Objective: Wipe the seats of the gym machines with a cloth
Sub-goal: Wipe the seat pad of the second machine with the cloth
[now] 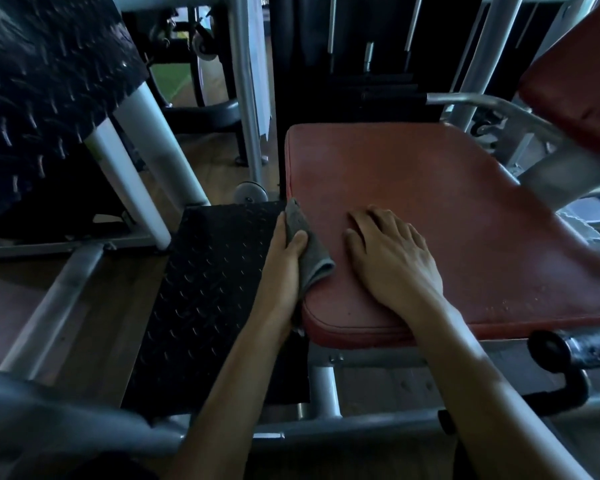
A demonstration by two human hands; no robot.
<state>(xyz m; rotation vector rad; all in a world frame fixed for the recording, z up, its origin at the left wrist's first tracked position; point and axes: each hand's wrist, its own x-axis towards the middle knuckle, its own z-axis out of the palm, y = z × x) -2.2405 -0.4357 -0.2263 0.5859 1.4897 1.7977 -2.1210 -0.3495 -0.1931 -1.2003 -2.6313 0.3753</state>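
Nearest the camera, both forearms are reaching forward over the grey frame tubes [326,429] of the machine. The left hand [284,258] is pressing a grey cloth [309,251] against the left side edge of the red seat [447,216]; its grip is clamped on the cloth, thumb over the top fold, fingers hidden behind. The cloth is lying folded over that edge, partly on the top surface and partly hanging down the side. The right hand [392,258] is lying flat on the seat top, fingers spread, palm down, holding nothing, and appears to be bracing.

To the left of the seat, a black treaded footplate [215,289] is sitting just beside the cloth. Farther back, a red back pad [582,84] is showing at upper right, and a dark weight stack [371,57] is standing behind the seat.

Progress, as a judgement: wiping of this seat is under way at its left edge. No wet streaks are distinguishable in the dim light, so the wiped portion cannot be determined. The remaining top surface, the back pad and other machines are presumably outstanding.
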